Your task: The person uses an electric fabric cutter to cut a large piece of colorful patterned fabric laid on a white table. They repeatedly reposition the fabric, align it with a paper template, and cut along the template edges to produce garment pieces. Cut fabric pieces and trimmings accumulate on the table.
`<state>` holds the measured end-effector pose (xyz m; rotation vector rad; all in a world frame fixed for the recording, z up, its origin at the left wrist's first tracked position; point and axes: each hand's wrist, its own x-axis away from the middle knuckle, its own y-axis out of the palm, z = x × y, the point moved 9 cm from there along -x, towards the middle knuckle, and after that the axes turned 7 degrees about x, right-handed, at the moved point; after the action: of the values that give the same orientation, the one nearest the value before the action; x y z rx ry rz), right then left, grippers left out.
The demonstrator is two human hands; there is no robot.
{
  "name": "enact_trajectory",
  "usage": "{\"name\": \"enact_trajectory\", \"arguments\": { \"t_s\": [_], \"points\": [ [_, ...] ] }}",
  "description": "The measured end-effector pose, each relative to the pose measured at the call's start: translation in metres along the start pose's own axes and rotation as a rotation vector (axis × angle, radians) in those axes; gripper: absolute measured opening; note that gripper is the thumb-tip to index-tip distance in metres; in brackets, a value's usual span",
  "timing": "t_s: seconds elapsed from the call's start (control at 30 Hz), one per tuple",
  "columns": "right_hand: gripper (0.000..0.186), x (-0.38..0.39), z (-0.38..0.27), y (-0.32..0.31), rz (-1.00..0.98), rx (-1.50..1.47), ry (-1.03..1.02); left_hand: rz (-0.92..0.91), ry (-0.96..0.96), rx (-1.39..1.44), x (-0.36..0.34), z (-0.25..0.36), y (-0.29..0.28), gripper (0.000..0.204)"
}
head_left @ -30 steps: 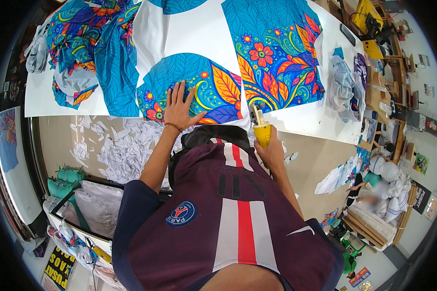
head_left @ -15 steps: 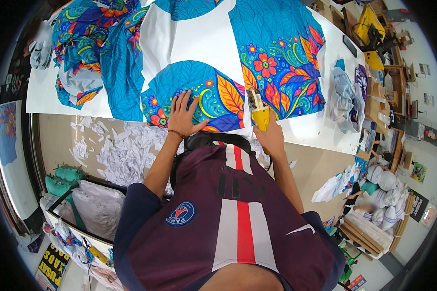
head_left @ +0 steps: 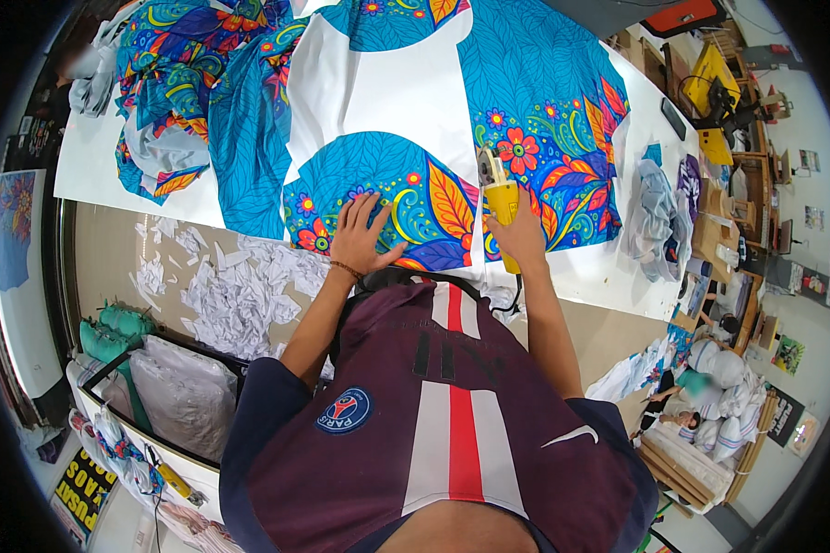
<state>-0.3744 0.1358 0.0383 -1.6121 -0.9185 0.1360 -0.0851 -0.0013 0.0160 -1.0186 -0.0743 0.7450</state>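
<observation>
Head view: left hand (head_left: 360, 235) lay flat, fingers spread, pressing printed blue floral fabric (head_left: 406, 198) on the white cutting table (head_left: 618, 276). Right hand (head_left: 518, 235) gripped the yellow rotary cutter (head_left: 500, 198), fingers closed around it, beside the fabric's edge.

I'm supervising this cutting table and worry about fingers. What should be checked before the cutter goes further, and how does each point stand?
1. Left hand flat on printed fabric: ok.
2. Left fingers clear of the yellow cutter: ok, apart to its side.
3. Right hand grips the cutter's handle: ok.
4. Blade on the print's edge: cannot tell.
5. Cord free of the cutting path: cannot tell.
</observation>
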Motion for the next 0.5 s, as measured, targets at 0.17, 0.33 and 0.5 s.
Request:
{"name": "enact_trajectory", "arguments": {
  "t_s": [0.17, 0.33, 0.5],
  "points": [
    [0.092, -0.028, -0.014, -0.007, 0.018, -0.001, -0.06, 0.03, 0.012, 0.041, 0.002, -0.002, 0.0, 0.068],
    [0.092, -0.055, -0.028, -0.013, -0.001, 0.012, -0.038, 0.05, 0.007, 0.05, 0.001, 0.002, -0.006, 0.064],
    [0.087, -0.088, -0.045, -0.02, 0.04, 0.003, -0.07, 0.042, 0.003, 0.067, 0.0, 0.001, -0.005, 0.065]
  ]
}}
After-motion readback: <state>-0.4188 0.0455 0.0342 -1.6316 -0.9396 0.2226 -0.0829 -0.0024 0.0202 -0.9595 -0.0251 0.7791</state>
